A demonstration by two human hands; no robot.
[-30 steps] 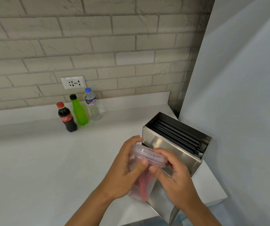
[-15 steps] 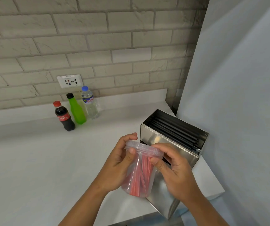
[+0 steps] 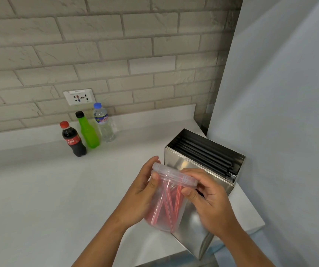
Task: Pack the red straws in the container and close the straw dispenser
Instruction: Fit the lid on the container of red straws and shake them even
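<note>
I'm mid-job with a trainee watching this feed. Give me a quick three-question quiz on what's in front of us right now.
1. True or false: the dispenser is already closed.
2. What colour are the straws inside the container?
3. Which bottle stands closest to the wall socket? A) cola bottle B) green bottle C) water bottle

Key:
1. False; its top is open, showing black straws.
2. Red; the lid sits on top, with the left hand and right hand around the container.
3. C.
</note>
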